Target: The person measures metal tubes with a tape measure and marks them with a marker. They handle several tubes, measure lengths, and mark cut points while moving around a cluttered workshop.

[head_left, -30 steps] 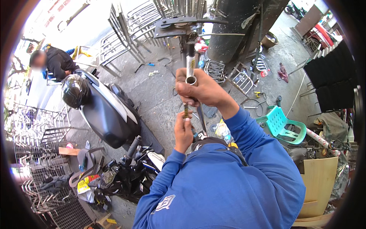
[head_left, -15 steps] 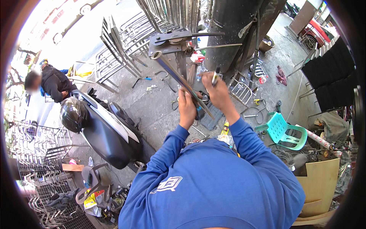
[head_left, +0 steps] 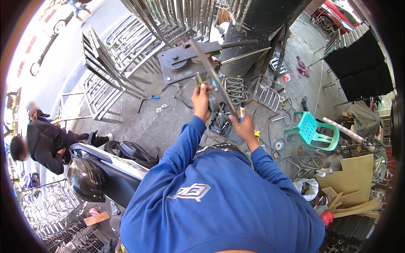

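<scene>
A long flat-looking metal bar (head_left: 216, 82) slants in front of me. Its far end overlaps the dark bending jig (head_left: 175, 64), and its near end reaches my right hand (head_left: 244, 130). That hand is closed around the bar's lower end, with a marker (head_left: 242, 113) standing up between the fingers. To the left of the bar is my left hand (head_left: 201, 102), fingers curled and closed on a small yellowish-brown object (head_left: 199, 79) whose kind is unclear. Its fingertips are close to the bar; whether they touch is uncertain. Beneath the bar, a power tool (head_left: 220, 118) lies on the floor, partly covered.
Metal chair frames (head_left: 103, 80) stand at the far left, near a black column (head_left: 249, 55). At left are a motorbike with a helmet (head_left: 86, 179) and a person in black (head_left: 44, 143). A green plastic chair (head_left: 314, 133) and boards (head_left: 350, 177) lie to the right.
My left hand has left the bar's middle and moved slightly up and left. The right hand, still with the marker, has come down onto the bar's near end. The view has shifted.
</scene>
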`<state>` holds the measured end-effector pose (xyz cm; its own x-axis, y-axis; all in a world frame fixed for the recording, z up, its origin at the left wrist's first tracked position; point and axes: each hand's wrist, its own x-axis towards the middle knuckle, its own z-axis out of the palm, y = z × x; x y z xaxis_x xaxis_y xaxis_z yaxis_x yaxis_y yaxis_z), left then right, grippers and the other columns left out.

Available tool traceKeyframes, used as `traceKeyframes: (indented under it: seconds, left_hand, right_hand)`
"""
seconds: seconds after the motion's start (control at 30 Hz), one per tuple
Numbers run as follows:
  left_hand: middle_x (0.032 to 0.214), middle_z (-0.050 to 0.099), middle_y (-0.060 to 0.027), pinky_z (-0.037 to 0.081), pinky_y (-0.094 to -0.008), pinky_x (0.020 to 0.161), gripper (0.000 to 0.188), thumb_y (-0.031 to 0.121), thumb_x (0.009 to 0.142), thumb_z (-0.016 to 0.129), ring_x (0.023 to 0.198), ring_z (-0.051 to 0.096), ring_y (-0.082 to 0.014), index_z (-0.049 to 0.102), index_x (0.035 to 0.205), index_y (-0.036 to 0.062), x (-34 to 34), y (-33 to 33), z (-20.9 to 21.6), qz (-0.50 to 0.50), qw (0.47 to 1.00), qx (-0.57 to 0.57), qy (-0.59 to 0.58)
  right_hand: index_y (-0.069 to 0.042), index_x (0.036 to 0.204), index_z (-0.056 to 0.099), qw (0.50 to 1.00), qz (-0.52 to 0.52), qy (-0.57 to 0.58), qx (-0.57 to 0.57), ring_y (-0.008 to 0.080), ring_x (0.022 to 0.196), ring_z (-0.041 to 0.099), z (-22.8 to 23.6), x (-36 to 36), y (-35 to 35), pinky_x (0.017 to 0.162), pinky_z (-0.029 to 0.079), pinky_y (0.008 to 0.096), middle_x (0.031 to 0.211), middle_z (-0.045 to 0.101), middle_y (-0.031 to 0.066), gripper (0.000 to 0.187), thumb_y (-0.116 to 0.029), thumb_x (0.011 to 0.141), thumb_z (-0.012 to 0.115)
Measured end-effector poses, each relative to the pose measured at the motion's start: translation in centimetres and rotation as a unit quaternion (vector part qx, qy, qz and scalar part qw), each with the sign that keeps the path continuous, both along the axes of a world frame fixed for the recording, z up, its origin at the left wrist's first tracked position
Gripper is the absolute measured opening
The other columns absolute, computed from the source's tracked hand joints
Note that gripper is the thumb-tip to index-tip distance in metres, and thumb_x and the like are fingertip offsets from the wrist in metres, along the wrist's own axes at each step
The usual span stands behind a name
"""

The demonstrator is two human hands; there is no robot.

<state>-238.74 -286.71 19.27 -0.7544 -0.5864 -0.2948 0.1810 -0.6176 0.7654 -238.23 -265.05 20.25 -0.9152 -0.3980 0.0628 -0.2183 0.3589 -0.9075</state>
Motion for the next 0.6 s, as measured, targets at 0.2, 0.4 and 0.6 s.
traceKeyframes:
  seconds: [0.2, 0.4, 0.6]
  left_hand:
    - [0.099, 0.074, -0.0132, 0.056, -0.0345, 0.062, 0.036, 0.029, 0.110, 0.054, 0.075, 0.065, -0.0187, 0.055, 0.134, 0.0029, -9.2, -10.4, -4.0, 0.065, 0.997, -0.003, -0.034]
    - [0.105, 0.077, -0.0175, 0.055, -0.0342, 0.074, 0.030, 0.026, 0.108, 0.059, 0.082, 0.068, -0.0192, 0.057, 0.121, -0.0014, -13.5, -13.4, -4.9, 0.077, 0.996, 0.025, -0.026]
    - [0.097, 0.076, -0.0169, 0.056, -0.0356, 0.075, 0.030, 0.027, 0.105, 0.064, 0.084, 0.071, -0.0215, 0.061, 0.116, -0.0013, -13.4, -13.2, -5.3, 0.061, 0.991, 0.054, -0.105]
  right_hand:
    - [-0.003, 0.087, 0.056, 0.984, -0.138, -0.074, 0.082, 0.0147, 0.061, 0.047, -0.2, 0.4, -1.1, 0.058, 0.042, 0.0341, 0.066, 0.051, 0.0026, 0.044, -0.036, 0.089, 0.085]
    - [-0.005, 0.087, 0.052, 0.987, -0.136, -0.084, 0.015, 0.0133, 0.058, 0.051, -1.2, -1.6, -4.7, 0.054, 0.042, 0.0332, 0.064, 0.053, 0.0014, 0.041, -0.031, 0.091, 0.083]
    - [-0.005, 0.085, 0.051, 0.985, -0.151, -0.072, 0.030, 0.0122, 0.055, 0.048, -1.3, -3.2, -8.6, 0.052, 0.040, 0.0342, 0.061, 0.052, 0.0015, 0.039, -0.029, 0.093, 0.081]
